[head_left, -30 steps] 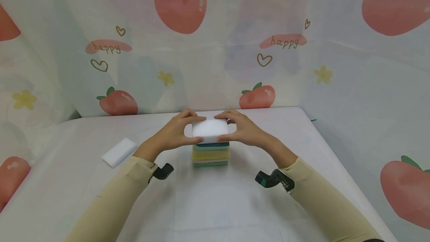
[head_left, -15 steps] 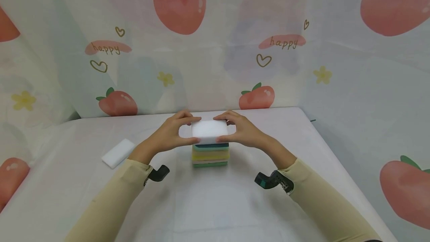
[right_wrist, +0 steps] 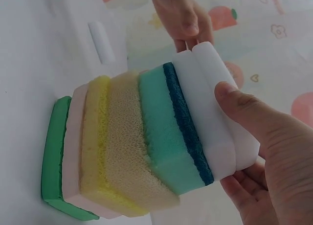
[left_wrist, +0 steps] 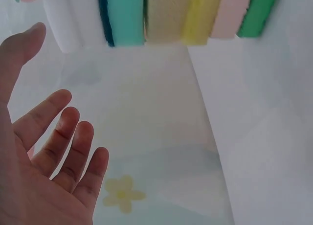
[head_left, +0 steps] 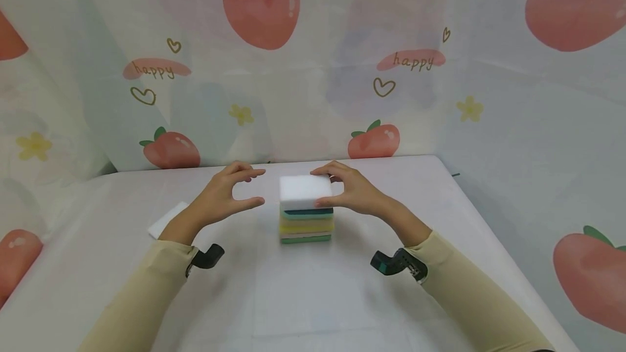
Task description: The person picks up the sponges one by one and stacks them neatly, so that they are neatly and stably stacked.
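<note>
A stack of sponges stands on the white table. In the right wrist view it runs from a green layer (right_wrist: 53, 154) through a pink layer (right_wrist: 73, 142), a yellow sponge (right_wrist: 93, 146), a tan porous sponge (right_wrist: 127, 132) and a teal sponge (right_wrist: 159, 124) with a dark blue scouring side to two white sponges (right_wrist: 195, 105) on top. My right hand (head_left: 359, 192) pinches the white sponges at their right end, thumb in front and fingers behind. To the left of the stack, my left hand (head_left: 215, 195) is held apart from it, fingers spread and holding nothing.
Another white sponge (head_left: 165, 222) lies flat on the table's left side, partly hidden behind my left wrist. The white-covered table (head_left: 313, 297) ends against a fruit-printed backdrop (head_left: 303, 107). Each sleeve carries a black wrist camera (head_left: 207, 257).
My left hand has let go of the white sponge's left end and moved left, its fingers now apart. My right hand and the stack stay in place.
</note>
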A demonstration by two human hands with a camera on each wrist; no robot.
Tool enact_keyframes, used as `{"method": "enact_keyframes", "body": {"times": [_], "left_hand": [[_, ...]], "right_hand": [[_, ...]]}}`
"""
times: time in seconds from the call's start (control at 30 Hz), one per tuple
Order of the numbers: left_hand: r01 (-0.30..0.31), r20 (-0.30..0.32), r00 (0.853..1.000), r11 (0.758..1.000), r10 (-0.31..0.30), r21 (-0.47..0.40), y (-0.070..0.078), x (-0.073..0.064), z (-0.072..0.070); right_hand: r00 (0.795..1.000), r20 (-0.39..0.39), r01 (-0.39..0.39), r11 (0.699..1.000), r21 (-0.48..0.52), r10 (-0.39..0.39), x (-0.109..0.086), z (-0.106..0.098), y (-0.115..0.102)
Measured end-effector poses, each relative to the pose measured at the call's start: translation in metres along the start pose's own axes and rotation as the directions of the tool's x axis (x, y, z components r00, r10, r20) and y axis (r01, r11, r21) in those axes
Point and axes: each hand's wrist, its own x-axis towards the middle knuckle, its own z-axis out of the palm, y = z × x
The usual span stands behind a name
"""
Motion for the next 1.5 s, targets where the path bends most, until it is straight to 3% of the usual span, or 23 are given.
{"method": "enact_keyframes", "body": {"times": [0.27, 0.43, 0.7, 1.07, 1.27, 1.5], "left_hand": [[0.067, -0.036, 0.997, 0.995, -0.065, 0.072, -0.03, -0.024, -0.009], [0.145, -0.054, 0.989, 0.985, -0.14, 0.099, -0.048, -0.04, -0.017], [0.218, -0.102, 0.973, 0.966, -0.205, 0.141, -0.076, -0.067, -0.028], [0.405, -0.11, 0.913, 0.904, -0.393, 0.134, -0.115, -0.108, -0.034], [0.487, -0.064, 0.873, 0.86, -0.484, 0.15, -0.133, -0.125, -0.033], [0.519, -0.034, 0.852, 0.833, -0.523, 0.193, -0.14, -0.137, -0.031]], "right_hand": [[1.0, -0.003, 0.005, 1.0, 0.005, -0.005, 0.0, 0.0, 0.001], [1.0, -0.005, 0.007, 1.0, -0.006, -0.007, 0.0, 0.001, 0.002], [1.0, -0.007, 0.013, 1.0, -0.007, -0.014, -0.001, 0.0, 0.001], [1.0, -0.006, 0.012, 1.0, -0.011, -0.012, -0.001, 0.0, 0.0], [1.0, -0.008, 0.006, 1.0, -0.01, -0.006, -0.002, 0.0, -0.001], [1.0, -0.011, 0.009, 1.0, -0.016, -0.009, -0.002, 0.001, 0.0]]}}
